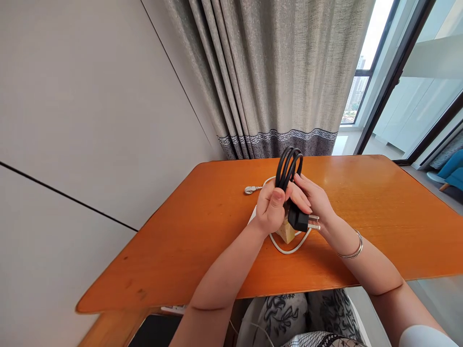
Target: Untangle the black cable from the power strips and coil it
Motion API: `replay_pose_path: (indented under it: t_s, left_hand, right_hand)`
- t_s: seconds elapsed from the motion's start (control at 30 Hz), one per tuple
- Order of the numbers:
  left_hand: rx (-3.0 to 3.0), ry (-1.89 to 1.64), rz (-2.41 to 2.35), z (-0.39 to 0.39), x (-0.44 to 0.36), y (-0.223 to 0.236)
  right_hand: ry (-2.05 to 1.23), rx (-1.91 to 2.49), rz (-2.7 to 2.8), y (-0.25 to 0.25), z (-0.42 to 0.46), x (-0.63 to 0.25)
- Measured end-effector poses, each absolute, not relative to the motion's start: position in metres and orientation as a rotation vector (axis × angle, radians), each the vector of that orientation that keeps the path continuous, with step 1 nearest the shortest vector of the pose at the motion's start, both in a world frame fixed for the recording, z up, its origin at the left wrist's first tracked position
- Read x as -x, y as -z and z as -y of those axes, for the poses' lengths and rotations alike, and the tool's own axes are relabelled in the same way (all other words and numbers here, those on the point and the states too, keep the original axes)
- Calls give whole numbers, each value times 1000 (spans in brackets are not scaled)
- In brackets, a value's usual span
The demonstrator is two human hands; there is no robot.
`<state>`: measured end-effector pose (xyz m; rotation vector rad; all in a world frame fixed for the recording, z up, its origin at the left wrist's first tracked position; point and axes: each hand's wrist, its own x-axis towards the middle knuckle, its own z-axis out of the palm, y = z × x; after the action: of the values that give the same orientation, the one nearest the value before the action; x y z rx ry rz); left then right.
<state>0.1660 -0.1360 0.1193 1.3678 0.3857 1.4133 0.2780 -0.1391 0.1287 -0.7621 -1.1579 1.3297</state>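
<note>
My left hand (270,208) is closed around a coiled black power cable (288,166), whose loops stick up above my fingers. The cable's black plug (301,220) with metal prongs points right, just under my right hand (314,198). My right hand's fingers press against the coil and the plug from the right side. Both hands hover above the orange wooden table (361,202). A white cable (285,248) lies on the table under my hands, its metal connector end (250,190) to the left. A small wooden block (286,233) shows below my left hand.
A grey curtain (275,72) hangs behind the table, with a beige wall (90,120) to the left and a glass door (408,86) to the right. A blue chair (452,173) stands at far right. A patterned cloth (289,313) lies below the table's near edge.
</note>
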Motion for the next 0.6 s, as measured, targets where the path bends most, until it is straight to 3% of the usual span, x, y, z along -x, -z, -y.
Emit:
replay_pose_path:
  t_s: [0.37,0.6]
  left_hand:
    - [-1666,-1584,-240,135,-169,-127]
    - [-1246,-1469,-220,140,-169,-144]
  right_hand:
    - [-1578,672,825,-146,149,-278]
    - [-1562,685,1028,-142,139,-288]
